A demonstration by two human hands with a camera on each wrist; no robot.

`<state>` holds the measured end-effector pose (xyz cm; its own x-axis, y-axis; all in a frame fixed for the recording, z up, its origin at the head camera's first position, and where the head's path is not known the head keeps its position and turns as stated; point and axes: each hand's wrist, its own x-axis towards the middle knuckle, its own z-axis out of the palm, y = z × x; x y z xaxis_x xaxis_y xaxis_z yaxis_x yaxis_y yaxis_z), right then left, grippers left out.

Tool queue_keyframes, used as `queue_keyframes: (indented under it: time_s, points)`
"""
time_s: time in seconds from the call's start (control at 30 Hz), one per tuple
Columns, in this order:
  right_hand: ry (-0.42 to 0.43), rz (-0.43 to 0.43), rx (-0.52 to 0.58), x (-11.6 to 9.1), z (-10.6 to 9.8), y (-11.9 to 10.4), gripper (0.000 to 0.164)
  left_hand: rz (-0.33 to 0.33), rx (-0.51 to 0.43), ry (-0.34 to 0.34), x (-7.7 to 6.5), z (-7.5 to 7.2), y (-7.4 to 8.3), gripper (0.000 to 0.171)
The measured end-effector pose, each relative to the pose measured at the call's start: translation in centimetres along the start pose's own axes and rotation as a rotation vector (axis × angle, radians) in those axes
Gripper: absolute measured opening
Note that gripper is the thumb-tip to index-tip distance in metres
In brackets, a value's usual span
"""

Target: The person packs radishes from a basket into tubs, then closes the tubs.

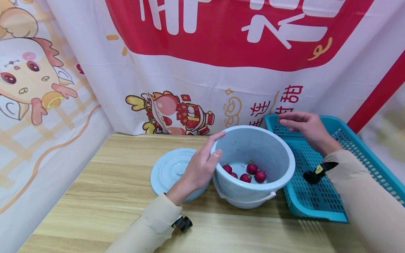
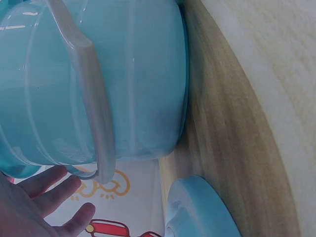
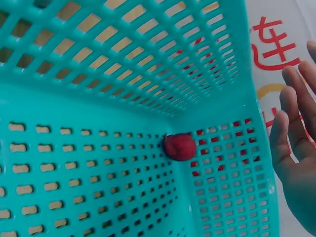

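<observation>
A light blue bucket (image 1: 250, 196) stands upright with several small red radishes (image 1: 260, 176) at its bottom. My left hand (image 1: 202, 163) rests against the left side of the bucket's rim, and in the left wrist view its fingers stretch along the outer wall, beside the white handle (image 2: 94, 98). Over the far left part of a teal basket (image 1: 316, 214) hovers my right hand (image 1: 308, 130), fingers loosely extended and nothing between them in the right wrist view. One red radish (image 3: 180, 146) lies in a corner of the basket.
A round light blue lid (image 1: 164, 172) lies on the wooden table (image 1: 120, 196), left of the bucket. The basket stands close to the bucket's right side. Printed cloth (image 1: 177, 77) hangs behind the table and along its left side.
</observation>
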<state>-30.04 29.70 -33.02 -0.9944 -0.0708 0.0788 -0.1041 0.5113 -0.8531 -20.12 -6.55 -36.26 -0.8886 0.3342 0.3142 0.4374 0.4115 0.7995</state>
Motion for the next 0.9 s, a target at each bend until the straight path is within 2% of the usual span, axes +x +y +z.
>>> queue_keyframes:
  time_s: [0.3, 0.7, 0.9]
  points:
    - [-0.098, 0.096, -0.04, 0.8, 0.8, 1.5, 0.069, -0.005, 0.0, -0.003, 0.0, 0.0, 0.0, 0.058]
    - [-0.223, 0.141, -0.119, 1.6, 1.4, 3.5, 0.059, -0.007, -0.002, -0.005, 0.0, 0.1, 0.0, 0.059]
    - [-0.268, 0.159, -0.171, 1.8, 1.6, 3.8, 0.06, -0.006, 0.004, -0.002, 0.0, 0.0, 0.0, 0.059]
